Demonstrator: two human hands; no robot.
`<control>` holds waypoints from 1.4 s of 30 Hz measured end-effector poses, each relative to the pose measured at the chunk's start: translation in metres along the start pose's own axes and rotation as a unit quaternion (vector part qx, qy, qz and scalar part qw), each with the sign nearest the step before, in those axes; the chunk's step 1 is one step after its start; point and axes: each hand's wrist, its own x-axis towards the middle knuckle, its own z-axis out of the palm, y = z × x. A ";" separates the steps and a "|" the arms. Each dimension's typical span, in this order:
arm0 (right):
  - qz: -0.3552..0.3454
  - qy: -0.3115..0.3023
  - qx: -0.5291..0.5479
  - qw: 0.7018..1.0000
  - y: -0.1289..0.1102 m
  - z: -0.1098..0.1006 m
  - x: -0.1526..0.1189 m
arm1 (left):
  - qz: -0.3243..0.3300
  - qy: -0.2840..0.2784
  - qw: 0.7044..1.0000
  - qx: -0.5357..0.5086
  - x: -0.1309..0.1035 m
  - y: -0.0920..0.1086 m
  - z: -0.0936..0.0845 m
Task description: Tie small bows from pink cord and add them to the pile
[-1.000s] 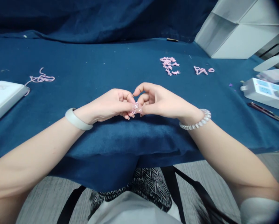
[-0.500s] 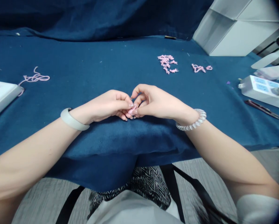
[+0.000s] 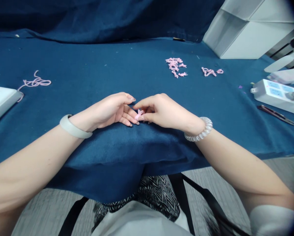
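Observation:
Near the table's front edge, a small knotted piece of pink cord (image 3: 138,114) is pinched between the thumb and fingers of my right hand (image 3: 161,109). My left hand (image 3: 116,109) lies palm up beside it, thumb lifted and fingers apart, with its fingertips against or just under the cord. Part of the cord is hidden by my right thumb. Farther back on the cloth lies a cluster of similar pink cord knots (image 3: 174,66), and to its right a smaller group of pink knots (image 3: 209,71).
Blue cloth (image 3: 88,72) covers the table. At the left, a loose pink cord (image 3: 37,81) trails from under a white box (image 3: 2,101). Thread snips (image 3: 276,114) lie at the right by a white case (image 3: 282,95). White storage boxes (image 3: 250,41) stand back right.
My left thumb and fingers have let go of the pink cord and opened out. My right hand keeps its pinch, and more of the knot shows.

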 end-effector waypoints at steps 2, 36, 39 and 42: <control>-0.017 -0.009 -0.005 1.000 0.000 0.000 0.000 | -0.005 0.007 1.000 -0.004 -0.001 0.001 0.000; 0.000 0.142 0.367 0.919 0.007 0.014 0.012 | 0.349 0.245 0.862 0.275 -0.016 -0.002 0.013; 0.008 0.145 0.429 0.892 0.008 0.018 0.014 | 0.376 0.247 0.834 0.320 -0.015 -0.004 0.014; 0.019 0.156 0.458 0.875 0.008 0.019 0.014 | 0.403 0.257 0.809 0.342 -0.013 -0.004 0.014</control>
